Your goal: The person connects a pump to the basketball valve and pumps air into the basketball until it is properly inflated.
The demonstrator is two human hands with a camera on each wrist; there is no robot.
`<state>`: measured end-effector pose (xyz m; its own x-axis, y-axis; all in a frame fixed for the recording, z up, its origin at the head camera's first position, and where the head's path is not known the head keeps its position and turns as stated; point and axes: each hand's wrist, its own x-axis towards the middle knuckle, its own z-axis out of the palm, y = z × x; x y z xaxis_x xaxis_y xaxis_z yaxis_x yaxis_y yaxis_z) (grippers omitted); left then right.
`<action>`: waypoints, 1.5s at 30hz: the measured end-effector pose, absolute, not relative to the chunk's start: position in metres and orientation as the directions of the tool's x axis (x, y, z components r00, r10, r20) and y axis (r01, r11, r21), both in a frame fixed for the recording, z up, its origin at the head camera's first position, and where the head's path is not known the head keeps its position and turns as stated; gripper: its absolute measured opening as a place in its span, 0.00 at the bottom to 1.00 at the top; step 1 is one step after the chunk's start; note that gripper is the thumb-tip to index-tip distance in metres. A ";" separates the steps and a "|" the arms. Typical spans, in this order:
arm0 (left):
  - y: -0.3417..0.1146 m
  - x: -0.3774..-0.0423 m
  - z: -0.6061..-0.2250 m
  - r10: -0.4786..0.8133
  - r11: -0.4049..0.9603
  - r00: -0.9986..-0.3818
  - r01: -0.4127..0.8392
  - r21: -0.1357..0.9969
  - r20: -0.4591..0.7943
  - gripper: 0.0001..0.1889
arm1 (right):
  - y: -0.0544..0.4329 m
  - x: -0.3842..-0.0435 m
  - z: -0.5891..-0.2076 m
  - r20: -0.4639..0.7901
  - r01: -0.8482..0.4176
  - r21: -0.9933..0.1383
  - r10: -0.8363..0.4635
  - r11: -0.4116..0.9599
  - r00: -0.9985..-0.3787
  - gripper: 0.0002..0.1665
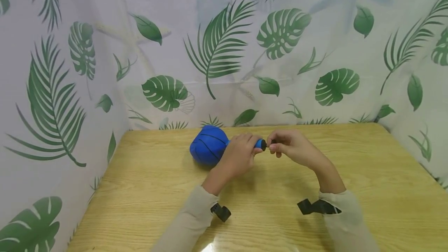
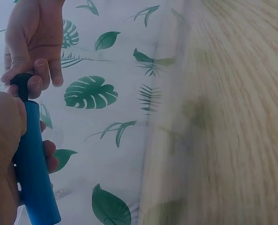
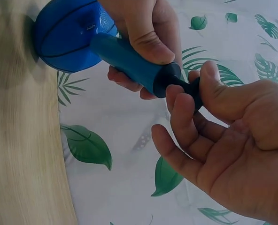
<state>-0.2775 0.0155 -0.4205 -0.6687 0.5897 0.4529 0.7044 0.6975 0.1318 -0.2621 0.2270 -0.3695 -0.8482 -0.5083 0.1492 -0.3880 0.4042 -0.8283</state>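
Note:
A blue ball with black lines [image 1: 209, 145], soft and a little misshapen, rests on the table. Against its right side lies a blue hand pump [image 3: 129, 60] with a black end cap and black handle [image 3: 191, 93]. My left hand [image 1: 239, 151] grips the pump's barrel, its fingers wrapped round it. With thumb and fingers, my right hand [image 1: 295, 147] pinches the black handle, which sits close to the barrel's end. In the left wrist view the barrel [image 2: 35, 164] runs down from the handle. Where the pump meets the ball is hidden behind my left hand in the head view.
The wooden table [image 1: 147, 205] spreads under both arms. A white cloth with green leaves [image 1: 224, 100] hangs behind the table and along both sides. Black straps [image 1: 220, 212] sit on both sleeved wrists.

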 end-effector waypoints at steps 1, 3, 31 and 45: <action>0.015 -0.278 -0.420 0.590 0.694 -0.669 0.706 0.139 0.452 0.18 | 0.227 -0.262 -0.370 0.148 -0.386 -0.833 -0.513 0.397 -0.846 0.05; 0.014 -0.279 -0.420 0.590 0.686 -0.673 0.709 0.161 0.446 0.18 | 0.227 -0.262 -0.370 0.139 -0.378 -0.843 -0.524 0.382 -0.840 0.06; -0.001 -0.289 -0.418 0.572 0.627 -0.665 0.732 0.268 0.479 0.18 | 0.292 -0.237 -0.329 0.200 -0.482 -0.822 -0.639 0.303 -0.743 0.04; 0.013 -0.280 -0.425 0.588 0.689 -0.666 0.710 0.147 0.459 0.18 | 0.249 -0.262 -0.367 0.053 -0.319 -0.876 -0.585 0.362 -0.809 0.04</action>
